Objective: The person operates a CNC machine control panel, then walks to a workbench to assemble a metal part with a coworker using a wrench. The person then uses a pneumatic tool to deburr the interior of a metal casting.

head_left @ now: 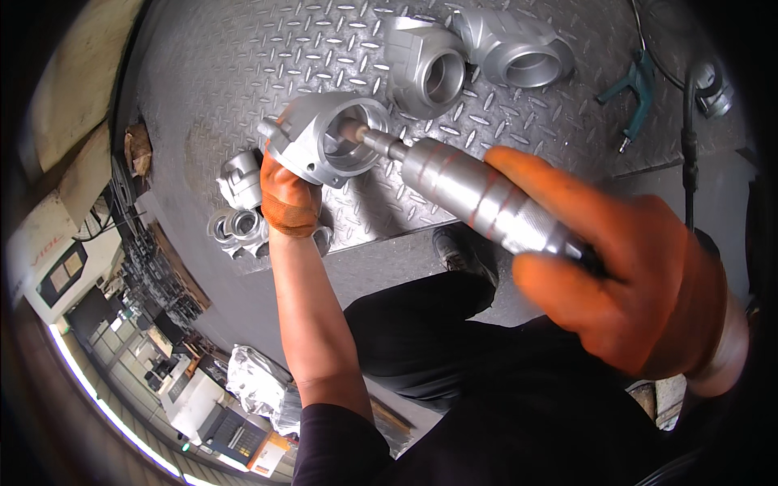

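My left hand (290, 202), in an orange glove, grips a silver cast metal housing (304, 134) from below and behind. Its fingers are mostly hidden by the part. The round bore of the housing faces right. In my right hand (648, 275), also gloved in orange, is a cylindrical metal air grinder (462, 182), with finger and thumb on either side of its body. A brownish, rounded grinding bit (352, 130) at the tool's tip reaches into the bore. Whether the bit touches the inner wall, I cannot tell.
Two larger cast housings (425, 77) (531, 61) stand at the back of the tread-plate table (284, 57). To their right lies a teal air blow gun (639, 101), near a black hose (690, 154). Smaller metal fittings (241, 182) sit left of my left wrist. The table's front edge runs before my legs.
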The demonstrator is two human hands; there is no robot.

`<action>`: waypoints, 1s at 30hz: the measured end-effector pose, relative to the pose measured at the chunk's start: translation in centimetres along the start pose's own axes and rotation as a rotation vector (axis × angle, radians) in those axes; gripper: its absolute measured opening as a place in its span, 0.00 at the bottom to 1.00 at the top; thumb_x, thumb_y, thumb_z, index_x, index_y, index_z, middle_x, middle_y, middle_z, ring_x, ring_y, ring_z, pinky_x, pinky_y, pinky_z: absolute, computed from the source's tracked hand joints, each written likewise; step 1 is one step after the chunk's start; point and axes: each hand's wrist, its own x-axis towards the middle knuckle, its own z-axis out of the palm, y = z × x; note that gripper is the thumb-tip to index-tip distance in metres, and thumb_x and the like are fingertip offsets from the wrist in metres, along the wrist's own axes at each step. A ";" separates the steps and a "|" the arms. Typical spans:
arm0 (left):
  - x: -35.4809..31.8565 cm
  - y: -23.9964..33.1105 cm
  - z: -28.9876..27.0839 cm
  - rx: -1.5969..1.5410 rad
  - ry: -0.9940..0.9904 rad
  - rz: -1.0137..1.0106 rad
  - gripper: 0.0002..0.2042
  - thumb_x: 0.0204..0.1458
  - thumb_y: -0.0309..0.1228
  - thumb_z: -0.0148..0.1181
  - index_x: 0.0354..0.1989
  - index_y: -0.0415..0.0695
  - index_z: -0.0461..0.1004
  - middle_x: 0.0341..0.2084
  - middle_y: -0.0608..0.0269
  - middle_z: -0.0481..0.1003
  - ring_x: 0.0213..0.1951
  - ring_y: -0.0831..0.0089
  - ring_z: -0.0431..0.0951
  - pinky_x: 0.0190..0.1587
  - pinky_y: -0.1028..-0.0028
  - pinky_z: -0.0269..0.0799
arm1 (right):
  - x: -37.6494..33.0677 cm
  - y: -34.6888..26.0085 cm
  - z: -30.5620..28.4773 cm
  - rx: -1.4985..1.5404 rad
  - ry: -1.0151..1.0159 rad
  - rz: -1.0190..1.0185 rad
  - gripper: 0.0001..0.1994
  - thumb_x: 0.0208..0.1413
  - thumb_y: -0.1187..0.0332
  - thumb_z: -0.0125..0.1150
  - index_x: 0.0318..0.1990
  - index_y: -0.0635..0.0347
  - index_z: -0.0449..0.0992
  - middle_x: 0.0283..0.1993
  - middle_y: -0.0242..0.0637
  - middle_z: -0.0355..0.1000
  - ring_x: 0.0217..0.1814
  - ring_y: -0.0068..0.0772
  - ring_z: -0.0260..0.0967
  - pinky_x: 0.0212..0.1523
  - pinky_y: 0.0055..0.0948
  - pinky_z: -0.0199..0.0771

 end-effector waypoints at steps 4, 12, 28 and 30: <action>0.5 0.5 1.0 0.064 -0.050 -0.007 0.18 0.60 0.22 0.59 0.59 0.38 0.73 0.51 0.57 0.79 0.51 0.68 0.79 0.56 0.72 0.74 | 1.2 1.9 1.5 -0.186 0.111 -0.311 0.21 0.56 0.76 0.59 0.59 0.67 0.75 0.40 0.51 0.79 0.25 0.29 0.75 0.23 0.27 0.74; 0.3 0.5 2.6 0.451 -0.061 0.195 0.23 0.51 0.17 0.65 0.58 0.38 0.75 0.51 0.53 0.79 0.51 0.60 0.81 0.54 0.68 0.77 | 3.5 -0.9 1.5 0.026 -0.052 0.188 0.20 0.56 0.76 0.60 0.58 0.65 0.77 0.38 0.46 0.79 0.25 0.27 0.75 0.24 0.25 0.74; -0.2 1.9 3.6 0.751 -0.187 0.250 0.18 0.60 0.25 0.49 0.58 0.33 0.70 0.47 0.53 0.78 0.45 0.65 0.81 0.47 0.70 0.78 | 3.9 1.8 1.7 -0.041 -0.032 0.023 0.17 0.52 0.76 0.61 0.51 0.67 0.77 0.49 0.48 0.76 0.30 0.34 0.76 0.31 0.31 0.77; -0.2 1.9 2.3 0.960 -0.217 0.463 0.15 0.61 0.27 0.50 0.53 0.35 0.75 0.43 0.57 0.79 0.38 0.71 0.81 0.41 0.73 0.78 | 3.5 0.5 0.9 -0.005 -0.086 0.201 0.16 0.53 0.76 0.60 0.51 0.67 0.77 0.52 0.49 0.75 0.31 0.32 0.76 0.31 0.30 0.76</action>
